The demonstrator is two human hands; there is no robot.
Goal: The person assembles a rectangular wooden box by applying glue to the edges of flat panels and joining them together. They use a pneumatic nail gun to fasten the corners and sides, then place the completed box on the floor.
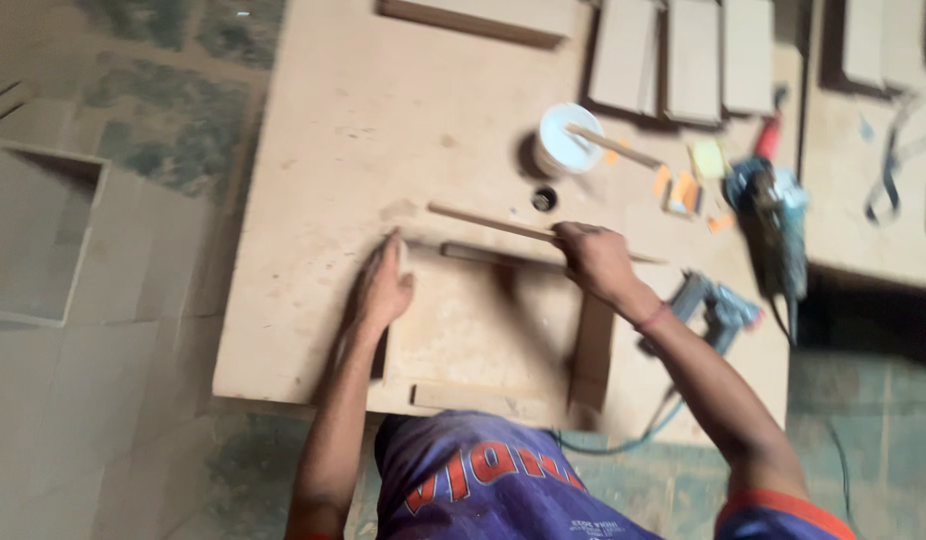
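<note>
The left hand [385, 288] presses flat, fingers spread, on the far-left corner of the shallow square wooden frame [483, 335] lying on the pale board worktable [323, 150]. The right hand [595, 258] is closed around a thin wooden stick [488, 222] held over the frame's far edge. A white round glue tub [568, 138] stands beyond. Steady downward pressure would likely keep the frame square while the stick works along the joint.
</note>
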